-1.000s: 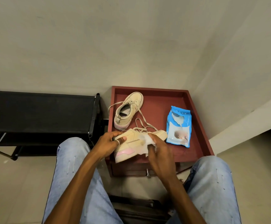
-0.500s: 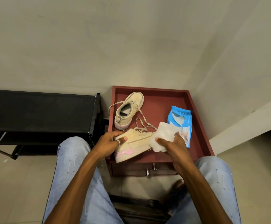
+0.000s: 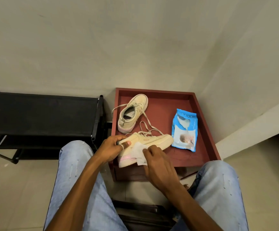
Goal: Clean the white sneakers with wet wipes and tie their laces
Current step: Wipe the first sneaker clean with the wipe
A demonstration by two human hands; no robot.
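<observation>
A cream sneaker with a pink sole stripe (image 3: 153,141) lies on its side at the near edge of the red table top (image 3: 202,130). My left hand (image 3: 112,149) grips its heel end, thumb on the side. My right hand (image 3: 157,160) holds a white wet wipe (image 3: 139,151) against the sneaker's side, near the heel. The second sneaker (image 3: 133,113) stands upright further back, its laces loose and trailing across the table. A blue wet-wipe pack (image 3: 184,130) lies flat to the right.
The red table has a raised rim and sits in a wall corner. A black shoe rack (image 3: 40,112) stands to its left. My knees in light jeans flank the table's front. A dark object lies on the floor between my legs.
My right hand brought the wipe back from the sneaker's toe end, near the pack, to the side by the heel. The left hand kept its grip on the heel.
</observation>
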